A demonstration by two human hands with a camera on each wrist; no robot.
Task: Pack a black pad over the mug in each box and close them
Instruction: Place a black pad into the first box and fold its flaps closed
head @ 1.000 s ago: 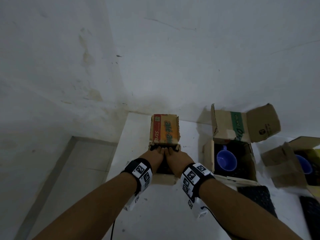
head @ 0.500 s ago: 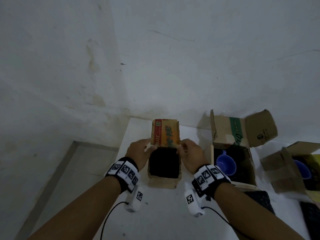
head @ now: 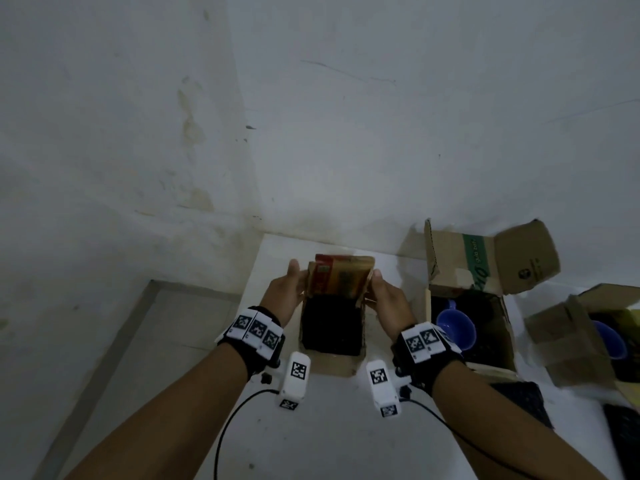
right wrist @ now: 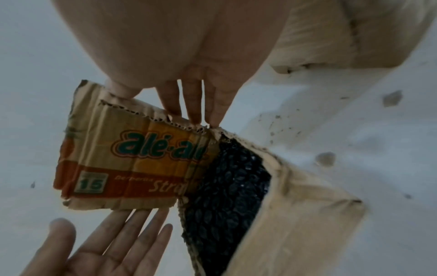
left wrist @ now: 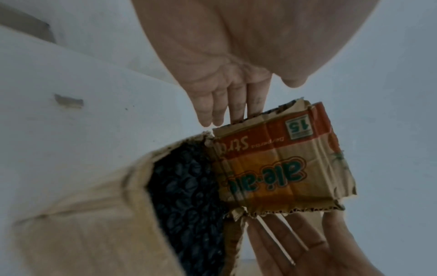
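Both hands, left (head: 284, 296) and right (head: 388, 301), press flat, straight-fingered grips against the printed flap (head: 337, 279) above the black pad (head: 329, 323).

The small brown corrugated cardboard box (head: 330, 365) under my grip was matt and worn, its edges frayed and the fluting bare. Its orange and red printed cardboard flap (left wrist: 279, 164) looked creased, with a dull, slightly faded print. The black bubble-wrap plastic pad (right wrist: 224, 196) inside was glossy, its bubbles catching small glints. The round blue mug (head: 455, 329) in the next box looked smooth. The white table (head: 329, 438) was matt, speckled and chipped.
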